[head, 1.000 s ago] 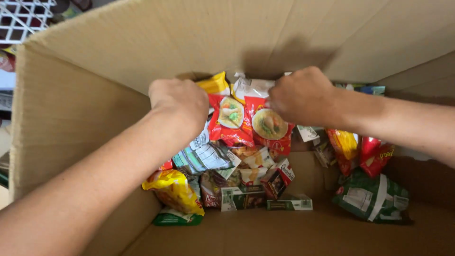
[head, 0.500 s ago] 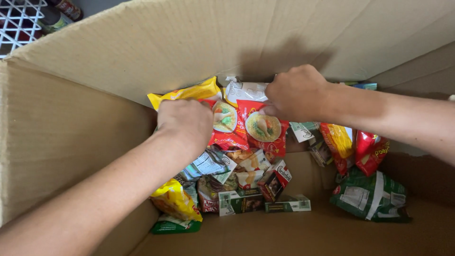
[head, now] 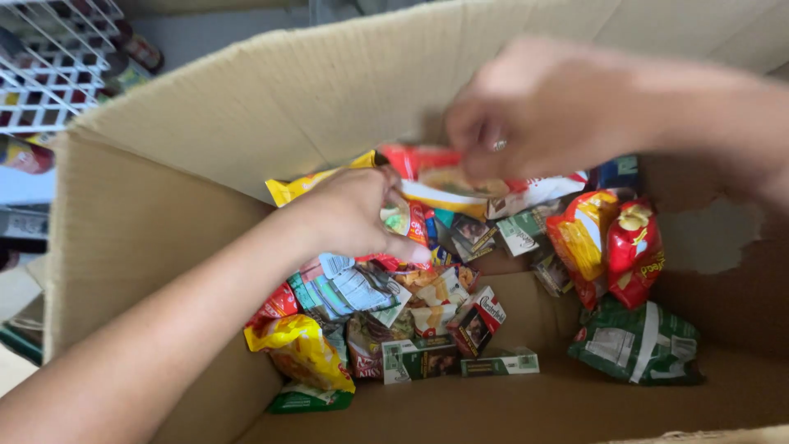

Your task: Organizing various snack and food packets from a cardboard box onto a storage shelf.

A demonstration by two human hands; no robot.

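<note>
Right hand: blurred, fingers pinched on the upper edge of a red-and-white snack packet, held above the heap near the box's far wall, long axis running left to right. Left hand: closed on a second red packet just below. Around: yellow packet, green bag, small cartons, red pouches. Container: open cardboard box. Beyond: white wire rack.
</note>
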